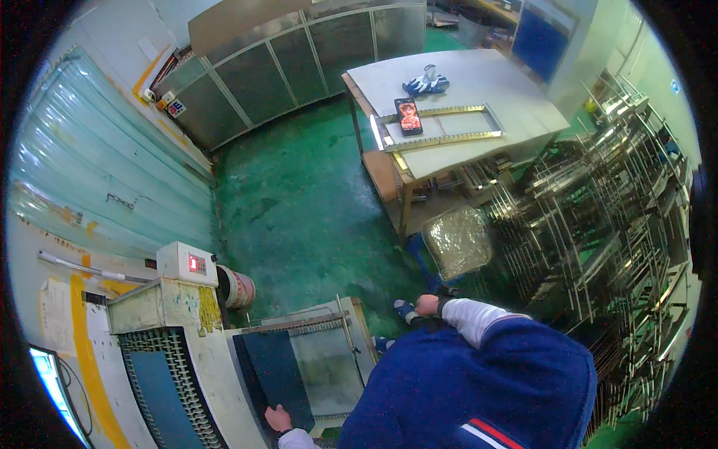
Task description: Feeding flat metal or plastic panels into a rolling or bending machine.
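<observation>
Left hand at the blue panel, 7 o'clock; right hand near 5.
The left hand, fingers partly bent, meets the panel at its lower end; whether it grips cannot be told. The right hand is curled, its contents hidden. The panel lies within a metal frame, left half. At 8 o'clock, a conveyor bears a blue sheet; at 1, a table holds a phone and gloves; at 3, a stool stands beside racks.
</observation>
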Tool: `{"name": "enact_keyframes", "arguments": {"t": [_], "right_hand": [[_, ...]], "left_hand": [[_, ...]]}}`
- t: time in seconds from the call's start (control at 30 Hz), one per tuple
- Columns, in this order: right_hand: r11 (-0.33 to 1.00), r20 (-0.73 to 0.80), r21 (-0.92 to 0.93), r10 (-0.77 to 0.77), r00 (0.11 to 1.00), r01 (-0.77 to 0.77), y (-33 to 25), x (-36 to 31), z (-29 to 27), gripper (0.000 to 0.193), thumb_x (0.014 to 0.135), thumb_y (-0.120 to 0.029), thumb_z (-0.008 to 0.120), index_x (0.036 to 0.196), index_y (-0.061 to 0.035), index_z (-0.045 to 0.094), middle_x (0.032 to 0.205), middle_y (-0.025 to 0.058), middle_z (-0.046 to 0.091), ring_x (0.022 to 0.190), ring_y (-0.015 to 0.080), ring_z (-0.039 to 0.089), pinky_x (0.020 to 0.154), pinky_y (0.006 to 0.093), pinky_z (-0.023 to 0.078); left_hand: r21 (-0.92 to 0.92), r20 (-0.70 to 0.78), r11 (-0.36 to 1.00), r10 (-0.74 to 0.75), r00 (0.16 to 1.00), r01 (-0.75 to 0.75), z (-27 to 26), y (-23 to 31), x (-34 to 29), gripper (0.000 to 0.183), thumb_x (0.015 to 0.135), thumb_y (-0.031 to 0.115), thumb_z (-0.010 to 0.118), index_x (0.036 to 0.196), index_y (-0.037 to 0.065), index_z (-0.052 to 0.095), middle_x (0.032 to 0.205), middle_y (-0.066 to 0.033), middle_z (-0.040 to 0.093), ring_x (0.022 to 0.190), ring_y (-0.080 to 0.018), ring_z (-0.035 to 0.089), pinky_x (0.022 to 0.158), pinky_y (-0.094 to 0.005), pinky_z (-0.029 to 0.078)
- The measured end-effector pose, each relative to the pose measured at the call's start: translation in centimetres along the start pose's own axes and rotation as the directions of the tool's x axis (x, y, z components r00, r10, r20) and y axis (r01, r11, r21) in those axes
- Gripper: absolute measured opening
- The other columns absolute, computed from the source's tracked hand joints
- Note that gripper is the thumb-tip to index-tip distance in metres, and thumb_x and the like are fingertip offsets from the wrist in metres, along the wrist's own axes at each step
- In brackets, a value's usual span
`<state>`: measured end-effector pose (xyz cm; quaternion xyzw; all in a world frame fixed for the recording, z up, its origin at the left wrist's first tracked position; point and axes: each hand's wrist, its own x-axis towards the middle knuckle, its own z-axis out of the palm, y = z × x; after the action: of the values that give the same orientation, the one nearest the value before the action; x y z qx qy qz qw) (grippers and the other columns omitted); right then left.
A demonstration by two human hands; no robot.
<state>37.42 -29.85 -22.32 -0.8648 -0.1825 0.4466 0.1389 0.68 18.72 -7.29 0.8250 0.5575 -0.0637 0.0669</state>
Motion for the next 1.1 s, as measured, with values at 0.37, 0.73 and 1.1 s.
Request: {"name": "enact_keyframes", "arguments": {"t": [0.37, 0.73, 1.1], "right_hand": [[0.983, -0.146, 0.182, 0.038, 0.989, -0.011, -1.1, -1.8, 1.0, 0.026, 0.059, -0.027, 0.054, 0.061, -0.0027, 0.061, 0.062, 0.0176, 0.057, 0.057, 0.0329, 0.056, 0.051, 0.04, 0.043], [0.988, -0.136, 0.116, -0.084, 0.987, 0.1, -2.0, -3.0, 0.4, 0.031, 0.064, -0.031, 0.053, 0.066, -0.0014, 0.061, 0.067, 0.018, 0.059, 0.061, 0.0339, 0.056, 0.054, 0.0415, 0.044], [0.993, -0.073, -0.013, -0.117, 0.99, 0.116, -2.9, -3.2, -1.1, 0.031, 0.068, -0.033, 0.053, 0.067, -0.0025, 0.061, 0.067, 0.0182, 0.058, 0.063, 0.033, 0.057, 0.057, 0.0404, 0.045]], "left_hand": [[-0.086, -0.058, 0.996, 0.031, 0.998, -0.036, -2.3, 1.9, -1.3, 0.023, 0.069, 0.014, 0.062, 0.085, -0.002, 0.059, 0.082, -0.0197, 0.059, 0.078, -0.0364, 0.055, 0.067, -0.042, 0.043], [0.07, -0.135, 0.981, 0.187, 0.973, -0.179, -1.0, -1.2, 0.4, 0.029, 0.066, 0.015, 0.064, 0.083, -0.007, 0.057, 0.08, -0.0228, 0.057, 0.078, -0.0379, 0.055, 0.068, -0.0433, 0.042], [-0.051, -0.111, 0.992, 0.107, 0.988, -0.113, -16.3, 2.1, -3.0, 0.03, 0.069, 0.016, 0.064, 0.088, -0.004, 0.056, 0.084, -0.0228, 0.057, 0.078, -0.0376, 0.054, 0.068, -0.0415, 0.042]]}}
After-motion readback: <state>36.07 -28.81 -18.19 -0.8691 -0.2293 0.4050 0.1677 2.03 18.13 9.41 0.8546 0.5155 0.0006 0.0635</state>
